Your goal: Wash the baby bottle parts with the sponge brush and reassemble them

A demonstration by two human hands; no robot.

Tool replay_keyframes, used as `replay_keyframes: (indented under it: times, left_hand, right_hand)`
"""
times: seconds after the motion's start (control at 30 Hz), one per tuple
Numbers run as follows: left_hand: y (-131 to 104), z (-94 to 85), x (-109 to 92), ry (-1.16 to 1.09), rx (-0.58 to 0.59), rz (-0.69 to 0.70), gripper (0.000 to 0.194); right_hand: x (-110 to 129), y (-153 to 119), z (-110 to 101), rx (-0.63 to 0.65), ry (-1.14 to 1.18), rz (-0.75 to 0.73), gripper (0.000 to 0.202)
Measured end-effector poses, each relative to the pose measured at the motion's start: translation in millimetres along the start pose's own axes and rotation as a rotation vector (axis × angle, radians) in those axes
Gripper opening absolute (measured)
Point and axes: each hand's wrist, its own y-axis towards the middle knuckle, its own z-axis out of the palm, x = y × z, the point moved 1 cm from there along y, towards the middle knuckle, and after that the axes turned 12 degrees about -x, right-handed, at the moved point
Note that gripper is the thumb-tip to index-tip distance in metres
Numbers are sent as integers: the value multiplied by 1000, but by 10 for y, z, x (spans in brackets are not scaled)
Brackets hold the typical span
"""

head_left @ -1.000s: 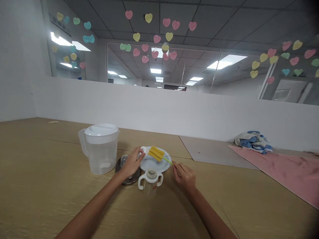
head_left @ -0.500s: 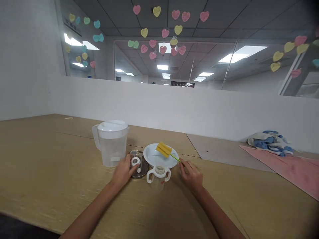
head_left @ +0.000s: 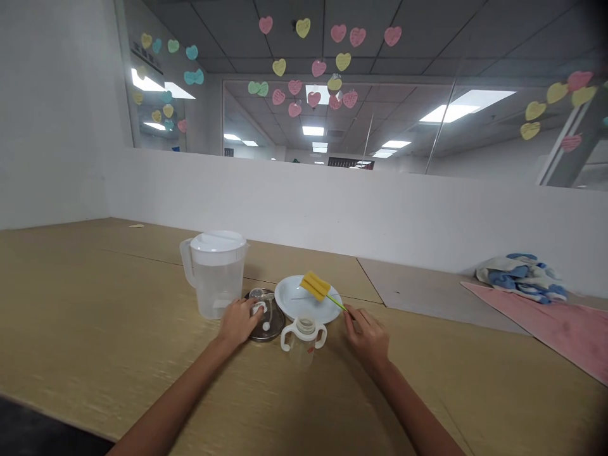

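Note:
My right hand [head_left: 368,332] is closed on the green handle of a brush with a yellow sponge head [head_left: 315,285], which lies over a white plate [head_left: 288,297]. My left hand [head_left: 239,322] has its fingers on a small white cap [head_left: 259,308] at the left side of a dark round metal tray [head_left: 275,329]. A clear piece and a thin tube with a small white end also lie on that tray. In front of the plate stands a clear bottle [head_left: 302,348] with two white handles and an uncovered mouth.
A translucent lidded pitcher [head_left: 219,275] stands just left of the metal tray. On the right lie a crumpled blue-and-white cloth [head_left: 520,277] and a pink cloth [head_left: 560,323]. A white wall [head_left: 304,202] borders the table's back.
The white cap under my left hand has tilted, and my left fingers have shifted over it. My right hand and the brush hold almost the same pose. The view has shifted slightly.

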Motion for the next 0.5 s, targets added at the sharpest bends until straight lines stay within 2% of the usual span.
replay_keyframes:
  times: [0.13, 0.23, 0.3, 0.4, 0.47, 0.5]
  left_hand:
    - [-30, 1, -8, 12, -30, -8, 36]
    - [-47, 19, -21, 38, 11, 2, 30]
    - [-62, -24, -58, 55, 34, 4, 31]
    - [-148, -242, -149, -10, -43, 31, 45]
    - [-274, -450, -189, -177, -157, 61, 42]
    - [-351, -545, -185, -273, -214, 30, 38]
  right_hand:
    - [-23, -18, 3, -17, 10, 57, 16]
    - [-14, -40, 14, 2, 40, 98, 17]
    - [37, 1, 2, -7, 62, 190, 19]
    - [184, 247, -109, -114, 125, 510, 26]
    - [289, 523, -262, -231, 244, 807, 33]
    - [331, 674, -358, -274, 347, 925, 34]
